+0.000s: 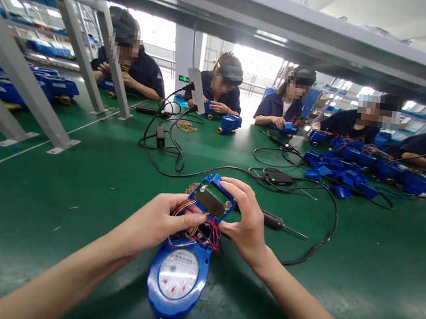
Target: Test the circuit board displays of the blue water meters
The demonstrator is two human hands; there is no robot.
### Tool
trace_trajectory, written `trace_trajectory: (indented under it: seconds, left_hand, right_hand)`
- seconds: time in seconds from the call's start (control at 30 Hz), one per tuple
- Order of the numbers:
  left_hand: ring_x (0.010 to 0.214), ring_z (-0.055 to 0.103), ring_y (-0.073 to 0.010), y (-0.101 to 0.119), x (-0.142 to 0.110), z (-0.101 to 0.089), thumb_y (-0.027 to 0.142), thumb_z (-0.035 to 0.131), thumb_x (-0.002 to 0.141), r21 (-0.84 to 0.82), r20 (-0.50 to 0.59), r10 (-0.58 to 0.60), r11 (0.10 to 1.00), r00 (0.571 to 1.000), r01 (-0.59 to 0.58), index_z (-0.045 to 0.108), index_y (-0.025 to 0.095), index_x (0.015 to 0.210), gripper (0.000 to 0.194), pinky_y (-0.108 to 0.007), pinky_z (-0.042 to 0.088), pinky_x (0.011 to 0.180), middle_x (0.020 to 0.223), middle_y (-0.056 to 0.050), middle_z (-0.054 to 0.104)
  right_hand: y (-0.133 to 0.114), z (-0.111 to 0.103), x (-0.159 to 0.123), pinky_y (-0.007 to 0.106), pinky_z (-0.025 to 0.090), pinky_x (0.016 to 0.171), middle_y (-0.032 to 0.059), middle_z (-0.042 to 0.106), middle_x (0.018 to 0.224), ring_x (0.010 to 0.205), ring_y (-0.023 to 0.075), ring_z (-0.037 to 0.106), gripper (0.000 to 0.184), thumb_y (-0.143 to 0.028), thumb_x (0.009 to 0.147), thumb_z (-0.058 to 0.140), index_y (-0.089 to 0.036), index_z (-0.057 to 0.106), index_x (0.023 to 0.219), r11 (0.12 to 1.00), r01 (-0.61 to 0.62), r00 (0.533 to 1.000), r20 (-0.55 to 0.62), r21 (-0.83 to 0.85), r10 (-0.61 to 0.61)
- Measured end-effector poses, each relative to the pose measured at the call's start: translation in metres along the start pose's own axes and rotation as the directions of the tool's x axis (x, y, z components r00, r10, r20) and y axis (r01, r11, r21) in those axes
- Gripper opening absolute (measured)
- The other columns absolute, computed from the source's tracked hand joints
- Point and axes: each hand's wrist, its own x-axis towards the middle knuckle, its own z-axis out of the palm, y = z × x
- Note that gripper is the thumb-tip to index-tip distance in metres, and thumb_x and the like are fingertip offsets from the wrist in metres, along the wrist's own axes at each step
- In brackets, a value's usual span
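Observation:
A blue water meter [178, 275] with a round white dial lies in front of me, its brass pipe end toward me. Above the dial, its housing is open, and red, black, yellow and white wires [215, 235] come out. A circuit board [210, 201] with a dark display, in a blue frame, is tilted up over that opening. My right hand [246, 221] grips the frame's right side, fingers over the top corner and thumb below. My left hand [166, 218] is closed at the board's lower left, its thumb across the wires; some of its fingers are hidden behind them.
An electric screwdriver [273, 221] lies right of my hands, its black cable [336, 223] looping across the green table [90, 227]. Small brass screws [192, 188] lie behind the board. Blue parts [337, 168] are heaped far right. Metal legs [43, 79] stand left; several co-workers sit opposite.

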Motion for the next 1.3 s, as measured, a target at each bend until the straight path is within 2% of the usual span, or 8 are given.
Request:
trace_trajectory:
  seconds: [0.07, 0.17, 0.3, 0.37, 0.6, 0.73, 0.93, 1.3]
  left_hand:
    - [0.070, 0.059, -0.0150, -0.002, -0.001, -0.003, 0.047, 0.074, 0.079, 0.020, 0.011, 0.004, 1.000, 1.000, -0.004, 0.070, 0.017, 0.081, 0.030, -0.025, 0.042, 0.065, 0.076, 0.000, 0.070]
    - [0.068, 0.055, -0.0141, -0.005, -0.004, -0.007, 0.048, 0.072, 0.081, 0.046, 0.019, 0.020, 0.999, 1.000, -0.020, 0.068, 0.017, 0.080, 0.031, -0.025, 0.039, 0.063, 0.074, 0.001, 0.066]
    - [0.069, 0.055, -0.0160, -0.005, -0.006, -0.008, 0.047, 0.069, 0.083, 0.099, 0.030, 0.046, 0.994, 0.998, -0.049, 0.068, 0.018, 0.080, 0.030, -0.027, 0.039, 0.064, 0.075, 0.000, 0.066]
    - [0.070, 0.055, -0.0164, -0.003, -0.006, -0.006, 0.046, 0.068, 0.084, 0.138, 0.052, 0.057, 0.988, 0.997, -0.064, 0.067, 0.018, 0.079, 0.028, -0.027, 0.039, 0.064, 0.075, 0.000, 0.066]
    - [0.074, 0.058, -0.0179, -0.002, -0.009, 0.002, 0.045, 0.070, 0.081, 0.145, 0.063, 0.037, 0.988, 0.997, -0.046, 0.069, 0.018, 0.082, 0.027, -0.028, 0.042, 0.066, 0.079, 0.000, 0.068]
    - [0.080, 0.061, -0.0190, -0.006, -0.014, 0.003, 0.046, 0.073, 0.081, 0.152, -0.062, 0.127, 0.982, 0.990, -0.116, 0.068, 0.021, 0.088, 0.026, -0.028, 0.045, 0.070, 0.083, 0.002, 0.069]
    - [0.072, 0.058, -0.0141, -0.013, -0.021, 0.005, 0.047, 0.058, 0.094, 0.212, -0.340, 0.287, 0.951, 0.896, -0.224, 0.065, 0.021, 0.086, 0.028, -0.026, 0.045, 0.069, 0.074, 0.004, 0.062]
    - [0.059, 0.047, -0.0097, -0.017, -0.020, 0.012, 0.045, 0.058, 0.094, 0.129, -0.311, 0.189, 0.979, 0.931, -0.155, 0.064, 0.020, 0.085, 0.027, -0.023, 0.037, 0.054, 0.065, 0.006, 0.053]
  right_hand:
    - [0.000, -0.017, 0.010, 0.044, 0.041, 0.118, 0.0087, 0.050, 0.148, 0.140, 0.0265, 0.047, 0.084, -0.028, 0.075, 0.084, -0.031, 0.045, 0.149, 0.997, -0.035, 0.973, 0.228, 0.074, 0.017]
    - [-0.001, -0.045, 0.024, 0.043, 0.037, 0.121, 0.0063, 0.038, 0.159, 0.145, 0.0271, 0.042, 0.107, -0.033, 0.066, 0.090, -0.034, 0.033, 0.156, 0.932, -0.276, 0.822, 0.560, 0.234, 0.103]
    - [-0.001, -0.054, 0.036, 0.042, 0.047, 0.111, 0.0076, 0.054, 0.145, 0.129, 0.0252, 0.059, 0.096, -0.039, 0.070, 0.087, -0.031, 0.039, 0.153, 0.699, -0.599, 0.708, 0.666, 0.390, 0.235]
    - [-0.001, -0.047, 0.040, 0.037, 0.052, 0.103, 0.0059, 0.064, 0.130, 0.117, 0.0220, 0.065, 0.082, -0.040, 0.074, 0.084, -0.028, 0.047, 0.147, 0.656, -0.633, 0.707, 0.652, 0.411, 0.274]
    - [-0.013, -0.035, 0.046, 0.022, 0.051, 0.077, -0.0013, 0.067, 0.096, 0.087, 0.0128, 0.062, 0.034, -0.036, 0.079, 0.079, -0.022, 0.067, 0.108, 0.737, -0.551, 0.757, 0.605, 0.391, 0.245]
    - [-0.015, -0.030, 0.041, 0.018, 0.043, 0.061, -0.0045, 0.058, 0.078, 0.068, 0.0085, 0.052, 0.032, -0.038, 0.077, 0.081, -0.019, 0.060, 0.092, 0.667, -0.627, 0.738, 0.580, 0.401, 0.345]
    - [-0.016, -0.020, 0.036, 0.018, 0.040, 0.059, -0.0048, 0.055, 0.076, 0.067, 0.0082, 0.049, 0.034, -0.040, 0.078, 0.081, -0.019, 0.059, 0.091, 0.624, -0.647, 0.746, 0.535, 0.438, 0.397]
    - [-0.024, -0.019, 0.032, 0.018, 0.044, 0.063, -0.0039, 0.062, 0.080, 0.072, 0.0077, 0.055, 0.027, -0.035, 0.079, 0.081, -0.022, 0.068, 0.099, 0.609, -0.650, 0.756, 0.471, 0.454, 0.455]
